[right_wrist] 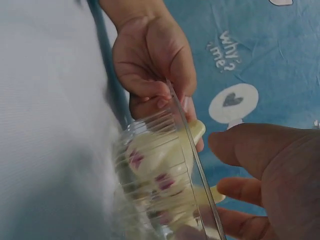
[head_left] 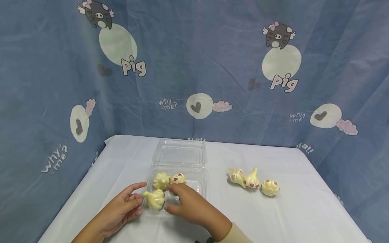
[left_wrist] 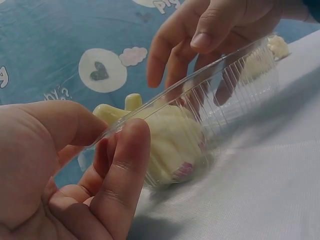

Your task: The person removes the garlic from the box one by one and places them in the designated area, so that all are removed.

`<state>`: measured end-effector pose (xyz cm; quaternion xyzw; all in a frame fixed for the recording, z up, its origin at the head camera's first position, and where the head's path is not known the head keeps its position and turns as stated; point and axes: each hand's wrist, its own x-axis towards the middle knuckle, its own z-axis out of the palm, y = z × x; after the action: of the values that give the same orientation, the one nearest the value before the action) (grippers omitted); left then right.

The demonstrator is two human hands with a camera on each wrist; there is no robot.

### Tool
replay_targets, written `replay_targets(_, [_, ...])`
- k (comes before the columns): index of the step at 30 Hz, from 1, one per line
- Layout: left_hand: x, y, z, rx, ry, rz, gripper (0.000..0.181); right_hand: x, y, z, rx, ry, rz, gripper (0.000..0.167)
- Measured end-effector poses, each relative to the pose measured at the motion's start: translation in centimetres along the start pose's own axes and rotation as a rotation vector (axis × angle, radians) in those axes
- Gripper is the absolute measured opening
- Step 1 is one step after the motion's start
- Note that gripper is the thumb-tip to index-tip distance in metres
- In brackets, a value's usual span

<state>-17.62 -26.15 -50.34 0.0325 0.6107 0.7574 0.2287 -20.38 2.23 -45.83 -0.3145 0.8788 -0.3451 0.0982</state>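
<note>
Your white-clothed table (head_left: 273, 219) bore an open, hinged, clear plastic box (head_left: 180, 153) — and, to its right, three rounded, cream-and-purple garlic bulbs (head_left: 251, 179).

plain beige right sleeve (head_left: 236, 235), dark piece (left_wrist: 314, 9) partly visible at the wrist (head_left: 219, 226), bare fingers (left_wrist: 129, 162)

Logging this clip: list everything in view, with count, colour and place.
plastic box: 1, clear, on the cloth, its lid open at the far side
boxed garlic: 3 bulbs, cream with some purple patches, in the box's left and middle
loose garlic: 3 bulbs, cream with purple patches, on the cloth right of the box
cloth: 1, white, under everything
backdrop: blue fabric, printed with pigs, hearts and words, behind the cloth
sleeve: 1, beige, right forearm
left grip: 1, bare, pinching the box's left rim
right grip: 1, bare, over the box, holding nothing
</note>
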Motion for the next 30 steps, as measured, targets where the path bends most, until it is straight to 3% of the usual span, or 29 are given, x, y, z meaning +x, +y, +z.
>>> replay_targets(6, [-0.2, -0.3, -0.2, -0.008, -0.044, 0.02, 0.066, 0.6, -0.1, 0.5, 0.002, -0.014, -0.013, 0.053])
replay_targets(19, [-0.3, -0.2, -0.2, -0.004, -0.029, 0.009, 0.067, 1.8, -0.7, 0.9, 0.008, -0.043, 0.0, 0.053])
replay_targets(30, [0.0, -0.1, -0.3, -0.016, -0.073, 0.046, 0.062, 3.0, -0.8, 1.3, 0.003, -0.061, 0.009, 0.042])
